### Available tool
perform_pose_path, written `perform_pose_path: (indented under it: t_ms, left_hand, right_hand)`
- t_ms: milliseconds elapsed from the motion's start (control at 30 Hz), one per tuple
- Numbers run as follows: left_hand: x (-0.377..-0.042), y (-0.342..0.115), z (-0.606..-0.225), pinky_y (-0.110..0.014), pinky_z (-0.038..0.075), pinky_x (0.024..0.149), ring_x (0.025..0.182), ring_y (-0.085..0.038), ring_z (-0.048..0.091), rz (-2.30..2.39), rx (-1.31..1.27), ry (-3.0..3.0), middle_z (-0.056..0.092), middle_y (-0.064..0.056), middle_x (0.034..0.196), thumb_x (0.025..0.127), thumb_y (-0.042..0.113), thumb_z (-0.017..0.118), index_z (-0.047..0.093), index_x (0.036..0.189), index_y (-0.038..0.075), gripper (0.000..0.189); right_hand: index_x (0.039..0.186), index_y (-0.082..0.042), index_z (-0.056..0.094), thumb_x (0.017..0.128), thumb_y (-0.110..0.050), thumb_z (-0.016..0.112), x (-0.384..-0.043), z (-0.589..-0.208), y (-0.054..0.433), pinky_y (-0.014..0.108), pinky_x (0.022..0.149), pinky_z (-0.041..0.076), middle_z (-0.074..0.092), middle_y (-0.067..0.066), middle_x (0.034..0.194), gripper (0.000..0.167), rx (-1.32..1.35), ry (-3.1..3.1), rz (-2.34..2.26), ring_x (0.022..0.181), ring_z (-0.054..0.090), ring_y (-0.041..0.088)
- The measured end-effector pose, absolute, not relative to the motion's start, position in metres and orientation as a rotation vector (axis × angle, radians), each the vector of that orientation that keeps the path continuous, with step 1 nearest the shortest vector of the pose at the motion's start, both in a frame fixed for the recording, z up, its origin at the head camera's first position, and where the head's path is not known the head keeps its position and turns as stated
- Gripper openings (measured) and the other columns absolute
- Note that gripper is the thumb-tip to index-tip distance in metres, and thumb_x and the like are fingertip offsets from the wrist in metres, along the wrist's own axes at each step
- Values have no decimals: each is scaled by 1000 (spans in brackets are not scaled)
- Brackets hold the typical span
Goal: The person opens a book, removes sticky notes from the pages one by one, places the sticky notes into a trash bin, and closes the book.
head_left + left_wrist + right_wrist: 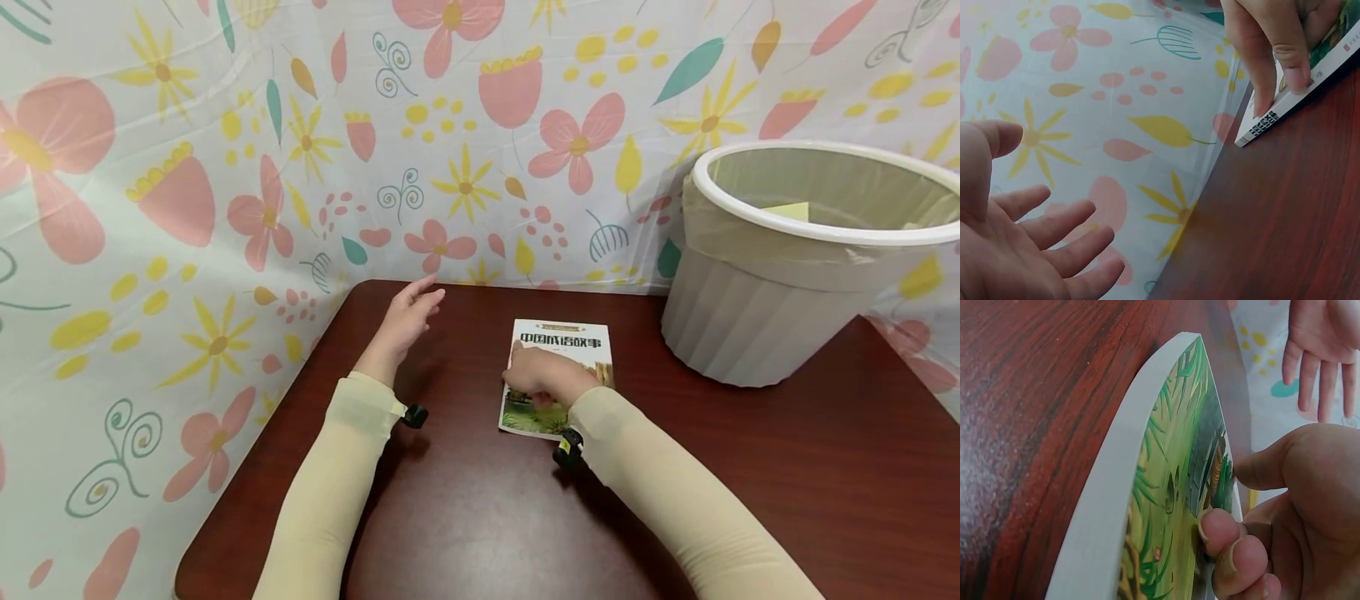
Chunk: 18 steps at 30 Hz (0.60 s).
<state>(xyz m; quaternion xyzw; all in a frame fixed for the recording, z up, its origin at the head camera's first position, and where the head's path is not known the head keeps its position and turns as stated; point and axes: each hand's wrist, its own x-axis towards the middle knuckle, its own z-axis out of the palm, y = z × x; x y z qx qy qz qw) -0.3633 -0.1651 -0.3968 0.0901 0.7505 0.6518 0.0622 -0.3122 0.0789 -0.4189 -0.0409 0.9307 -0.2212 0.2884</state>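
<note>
A thin paperback book (537, 421) with a white top, Chinese title and green picture cover lies on the dark wooden table. My right hand (542, 372) reaches over its left side. In the left wrist view two fingertips of the right hand (1272, 47) meet the book's white spine (1272, 119). Its other fingers curl over the green cover (1172, 487), seen in the right wrist view. Off to the left of the book, my left hand (407, 318) is raised with fingers spread and holds nothing; its palm (1004, 259) faces up in its own wrist view.
A grey ribbed wastebasket (738, 308) with a white rim and clear liner stands at the table's right rear. Something pale yellow (787, 211) is inside it. A flower-print curtain (465, 167) runs along the table's back and left edges. Both wrists wear small black cameras.
</note>
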Motion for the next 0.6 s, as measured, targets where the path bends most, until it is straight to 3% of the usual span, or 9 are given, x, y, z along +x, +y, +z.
perform_pose_path:
  t_ms: [267,600]
  left_hand:
    - [-350,-153,-391,-55,42,117,147,-33,44,1781,438,2539,45,-7,161,101,51,59,35,160,37,65]
    - [-341,-146,-393,-59,38,118,151,-32,37,1652,507,2721,40,-7,164,102,51,59,36,160,37,64]
  right_hand:
    - [164,-14,-17,110,-31,38,-311,-420,78,31,43,33,41,-3,50,79,-79,2457,-636,41,35,13]
    - [165,-12,-13,109,-30,38,-308,-421,79,31,43,34,46,-1,52,77,-111,2463,-653,42,38,15]
